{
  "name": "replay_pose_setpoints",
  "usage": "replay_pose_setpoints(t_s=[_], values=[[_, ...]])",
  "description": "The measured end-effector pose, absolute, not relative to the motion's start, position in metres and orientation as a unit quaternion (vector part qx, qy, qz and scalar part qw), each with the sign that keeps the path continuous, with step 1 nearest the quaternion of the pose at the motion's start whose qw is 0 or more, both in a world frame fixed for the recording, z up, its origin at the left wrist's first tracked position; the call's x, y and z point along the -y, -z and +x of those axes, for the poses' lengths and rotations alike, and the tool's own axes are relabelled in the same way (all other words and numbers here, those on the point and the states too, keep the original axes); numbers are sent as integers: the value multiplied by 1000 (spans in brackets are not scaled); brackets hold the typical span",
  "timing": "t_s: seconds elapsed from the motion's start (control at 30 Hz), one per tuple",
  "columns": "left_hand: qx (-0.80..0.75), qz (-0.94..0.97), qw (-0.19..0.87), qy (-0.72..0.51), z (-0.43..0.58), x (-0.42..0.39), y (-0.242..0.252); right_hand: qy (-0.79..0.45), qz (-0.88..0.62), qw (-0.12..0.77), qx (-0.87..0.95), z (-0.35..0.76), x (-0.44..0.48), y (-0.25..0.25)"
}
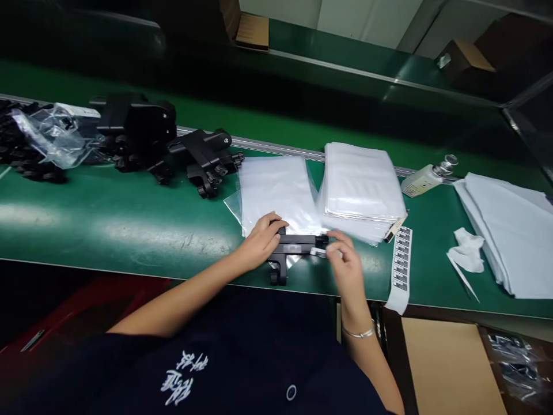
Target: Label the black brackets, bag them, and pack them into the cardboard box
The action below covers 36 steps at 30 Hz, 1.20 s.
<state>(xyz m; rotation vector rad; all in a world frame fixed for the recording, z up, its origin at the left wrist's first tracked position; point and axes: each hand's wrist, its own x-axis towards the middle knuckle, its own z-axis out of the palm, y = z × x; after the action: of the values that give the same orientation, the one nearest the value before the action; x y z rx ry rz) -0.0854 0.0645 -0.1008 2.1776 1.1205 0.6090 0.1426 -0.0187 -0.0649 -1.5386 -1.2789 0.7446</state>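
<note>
A black plastic bracket (290, 249) lies at the near edge of the green bench (129, 219). My left hand (262, 238) rests on its left end with fingers curled over it. My right hand (345, 262) pinches a small white label at the bracket's right end. Just behind the bracket lies a clear plastic bag (276, 190).
A stack of clear bags (360, 187) sits right of centre, with a strip of barcode labels (401, 265) hanging over the edge. More black brackets (164, 144) and a crumpled bag (52, 138) lie at the left. A small bottle (427, 177), white cloth (466, 251) and white sheets (510, 230) are at the right.
</note>
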Motion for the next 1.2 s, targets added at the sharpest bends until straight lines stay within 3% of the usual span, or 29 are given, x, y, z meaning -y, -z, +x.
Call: replay_pose_setpoints(t_s=[0.23, 1.2], values=[[-415, 807, 337, -251, -79, -51, 95, -336, -657, 360, 571, 103, -6, 68], [-409, 805, 321, -287, -78, -51, 105, -352, -672, 295, 581, 105, -15, 57]])
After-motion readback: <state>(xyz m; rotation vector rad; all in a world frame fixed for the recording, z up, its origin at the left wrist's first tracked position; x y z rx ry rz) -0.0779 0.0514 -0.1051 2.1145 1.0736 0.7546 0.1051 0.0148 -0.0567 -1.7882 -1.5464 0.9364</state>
